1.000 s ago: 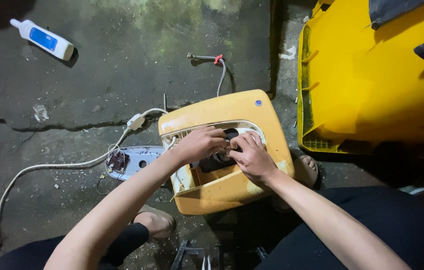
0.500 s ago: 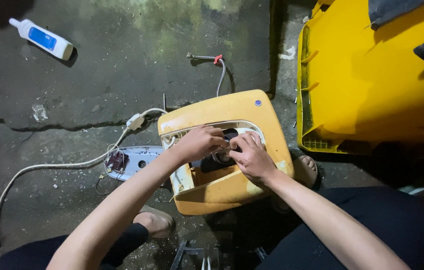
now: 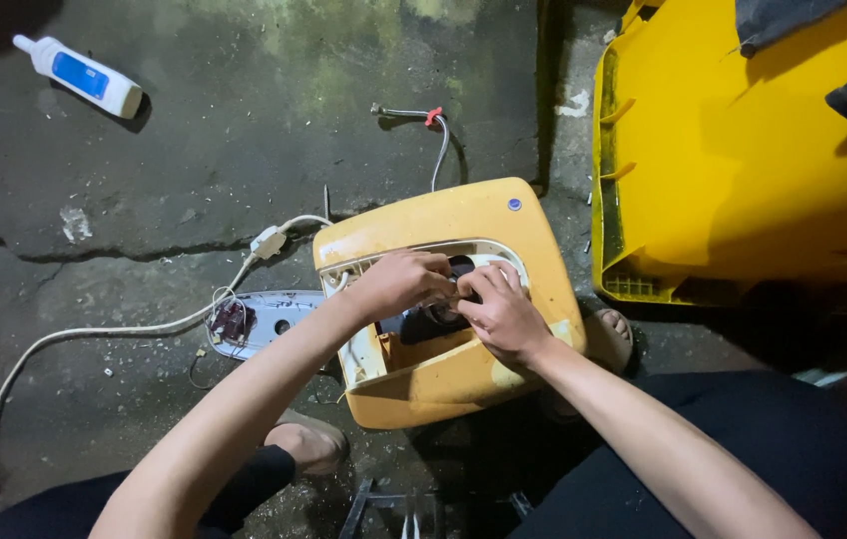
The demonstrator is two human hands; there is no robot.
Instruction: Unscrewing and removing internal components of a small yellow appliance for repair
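Note:
A yellow plastic appliance housing [image 3: 463, 215] lies on the concrete floor with a white-rimmed opening in its top. My left hand [image 3: 398, 281] and my right hand [image 3: 498, 314] are both at that opening, fingers curled over a dark part [image 3: 421, 324] inside it. The fingertips meet over the part, and what they grip is hidden. A small grey panel with wiring [image 3: 254, 321] lies just left of the housing, joined to a white cable [image 3: 94, 334].
A large yellow bin [image 3: 743, 170] stands at the right. A white bottle with a blue label [image 3: 84, 78] lies at the far left. A loose wire with a red end [image 3: 428, 120] lies beyond the housing. My sandalled feet [image 3: 308, 444] rest near the housing.

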